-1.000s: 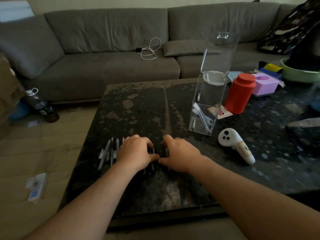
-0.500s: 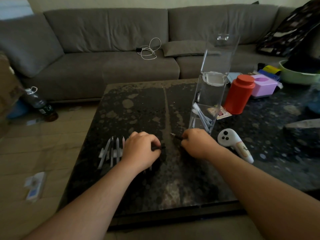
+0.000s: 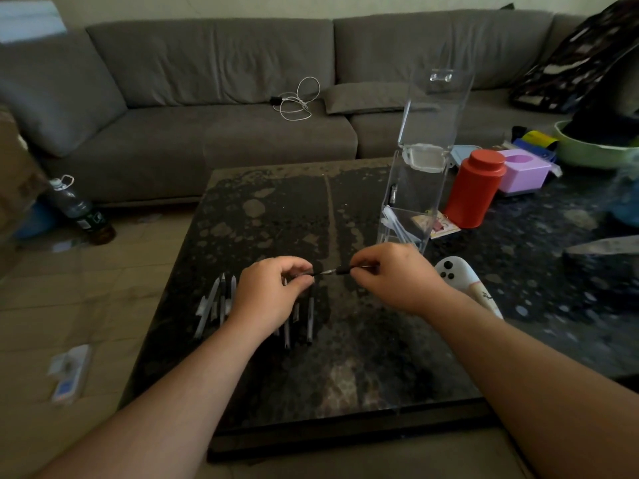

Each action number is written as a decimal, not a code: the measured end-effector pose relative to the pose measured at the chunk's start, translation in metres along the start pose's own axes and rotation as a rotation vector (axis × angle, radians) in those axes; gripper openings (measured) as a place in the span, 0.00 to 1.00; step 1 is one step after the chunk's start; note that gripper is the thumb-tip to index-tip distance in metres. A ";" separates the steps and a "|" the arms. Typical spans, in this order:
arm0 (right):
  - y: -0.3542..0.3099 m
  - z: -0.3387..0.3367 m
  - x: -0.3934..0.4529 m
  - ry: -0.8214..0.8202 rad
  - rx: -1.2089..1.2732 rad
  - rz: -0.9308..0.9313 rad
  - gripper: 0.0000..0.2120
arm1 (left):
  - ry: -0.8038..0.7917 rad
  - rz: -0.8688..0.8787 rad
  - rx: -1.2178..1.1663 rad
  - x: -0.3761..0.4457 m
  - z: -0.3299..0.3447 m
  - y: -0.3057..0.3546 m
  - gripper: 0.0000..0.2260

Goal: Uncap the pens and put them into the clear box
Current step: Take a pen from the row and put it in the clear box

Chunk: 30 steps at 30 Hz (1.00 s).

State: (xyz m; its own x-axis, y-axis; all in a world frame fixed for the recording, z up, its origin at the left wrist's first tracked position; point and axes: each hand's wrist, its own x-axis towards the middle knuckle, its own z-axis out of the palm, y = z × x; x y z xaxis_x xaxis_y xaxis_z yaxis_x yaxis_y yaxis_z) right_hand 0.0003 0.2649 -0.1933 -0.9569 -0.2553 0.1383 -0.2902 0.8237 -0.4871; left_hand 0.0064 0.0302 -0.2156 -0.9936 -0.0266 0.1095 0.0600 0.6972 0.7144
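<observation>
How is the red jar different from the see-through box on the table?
The red jar is round and solid red, so nothing inside shows; the clear box has flat sides and you can see white pens leaning inside it. The red jar has its lid on, while the clear box has its lid flipped up. The clear box stands taller than the red jar. Both stand upright on the dark table.
</observation>
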 end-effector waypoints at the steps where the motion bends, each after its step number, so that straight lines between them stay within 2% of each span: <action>1: -0.001 0.000 0.000 0.001 -0.006 -0.003 0.07 | 0.002 0.008 0.008 0.000 0.000 0.001 0.08; 12: -0.008 0.006 0.000 0.030 -0.007 -0.039 0.06 | -0.016 0.011 -0.038 -0.004 0.001 0.007 0.11; 15: -0.010 0.005 -0.001 0.032 0.020 -0.044 0.06 | 0.006 -0.082 -0.214 -0.003 0.002 0.008 0.13; 18: -0.012 0.005 -0.001 0.064 0.039 -0.040 0.06 | 0.040 -0.185 -0.505 -0.001 0.004 0.009 0.08; 21: -0.015 0.006 -0.001 0.111 -0.010 -0.078 0.07 | 0.040 -0.233 -0.619 -0.001 0.007 0.009 0.08; 30: -0.036 0.017 -0.003 0.221 -0.166 -0.180 0.08 | 0.129 -0.192 -0.513 0.003 0.004 0.007 0.10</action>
State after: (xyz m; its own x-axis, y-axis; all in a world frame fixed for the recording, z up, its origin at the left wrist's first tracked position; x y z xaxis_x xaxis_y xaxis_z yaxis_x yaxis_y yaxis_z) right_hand 0.0139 0.2268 -0.1910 -0.8640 -0.3030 0.4021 -0.4351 0.8511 -0.2937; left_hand 0.0038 0.0383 -0.2131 -0.9735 -0.2287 0.0050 -0.0500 0.2343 0.9709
